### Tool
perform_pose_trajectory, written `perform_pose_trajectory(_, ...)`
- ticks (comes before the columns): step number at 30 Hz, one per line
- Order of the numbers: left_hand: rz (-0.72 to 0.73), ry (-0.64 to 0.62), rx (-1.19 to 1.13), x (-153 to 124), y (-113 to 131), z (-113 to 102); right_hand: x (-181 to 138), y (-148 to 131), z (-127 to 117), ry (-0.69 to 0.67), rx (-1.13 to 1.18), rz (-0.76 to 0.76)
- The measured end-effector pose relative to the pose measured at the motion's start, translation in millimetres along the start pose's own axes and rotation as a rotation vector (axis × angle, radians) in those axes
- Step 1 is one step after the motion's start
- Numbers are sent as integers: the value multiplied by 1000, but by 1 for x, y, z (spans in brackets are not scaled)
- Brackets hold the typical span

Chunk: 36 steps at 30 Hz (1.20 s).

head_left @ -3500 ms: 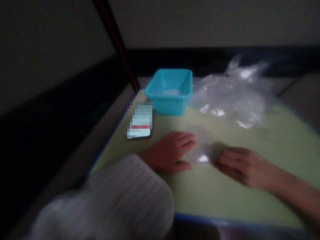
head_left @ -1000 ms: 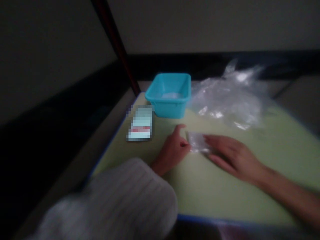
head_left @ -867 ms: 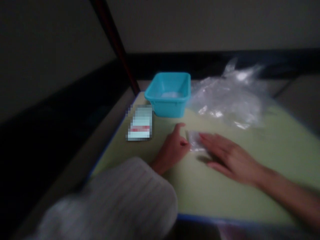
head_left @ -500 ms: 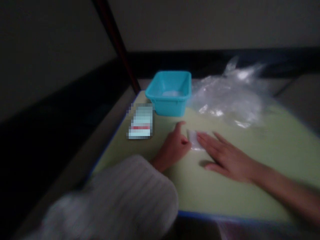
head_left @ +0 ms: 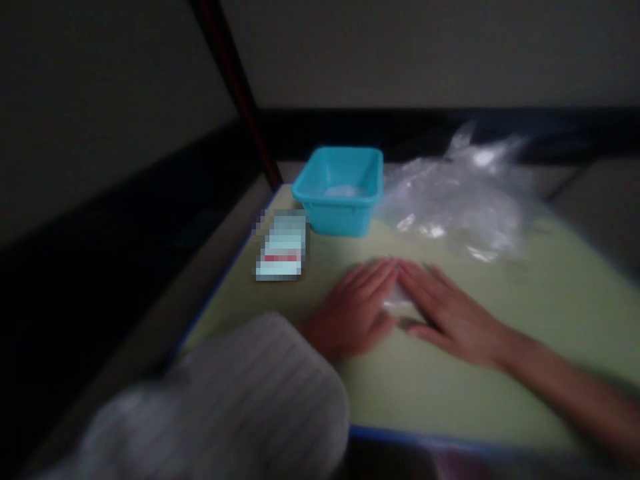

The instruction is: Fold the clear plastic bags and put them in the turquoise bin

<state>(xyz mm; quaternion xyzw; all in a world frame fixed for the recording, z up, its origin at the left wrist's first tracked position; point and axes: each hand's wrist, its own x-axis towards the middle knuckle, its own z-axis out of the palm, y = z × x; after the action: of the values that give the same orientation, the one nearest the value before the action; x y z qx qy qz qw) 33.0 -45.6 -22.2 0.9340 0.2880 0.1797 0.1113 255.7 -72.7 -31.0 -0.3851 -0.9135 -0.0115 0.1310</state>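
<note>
A small clear plastic packet (head_left: 399,298) lies flat on the yellow-green tabletop (head_left: 450,407), mostly covered by my hands. My left hand (head_left: 356,307) rests over its left part with the fingers stretched out and the thumb below. From the right, my right hand (head_left: 445,310) lies flat on the packet, fingers extended and thumb apart. The fingertips of both hands meet near the packet's upper edge. What the packet contains, if anything, I cannot make out.
Behind my hands stands a turquoise plastic basin (head_left: 340,217) with something whitish at its bottom. A crumpled heap of clear plastic bags (head_left: 460,200) lies right of it. Left of the basin is a pixelated, phone-like object (head_left: 283,247). Walls rise behind the table.
My left hand has gone from a curled shape with one finger pointing, beside the packet, to lying flat over it. My right hand has stayed nearly in place.
</note>
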Motion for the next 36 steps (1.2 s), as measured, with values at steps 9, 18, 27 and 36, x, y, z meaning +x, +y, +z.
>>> perform_pose_trajectory(9,-66,-174,101,-3,-2,5,-2,2,5,-40,-24,-1)
perform_pose_trajectory(18,-40,-168,113,-3,-2,4,-3,4,5,-55,-29,-13)
perform_pose_trajectory(27,-11,-189,154,-2,-4,2,-4,6,1,-82,-53,-30)
perform_pose_trajectory(36,-13,-154,94,-4,-6,3,-6,9,0,-79,-15,-5)
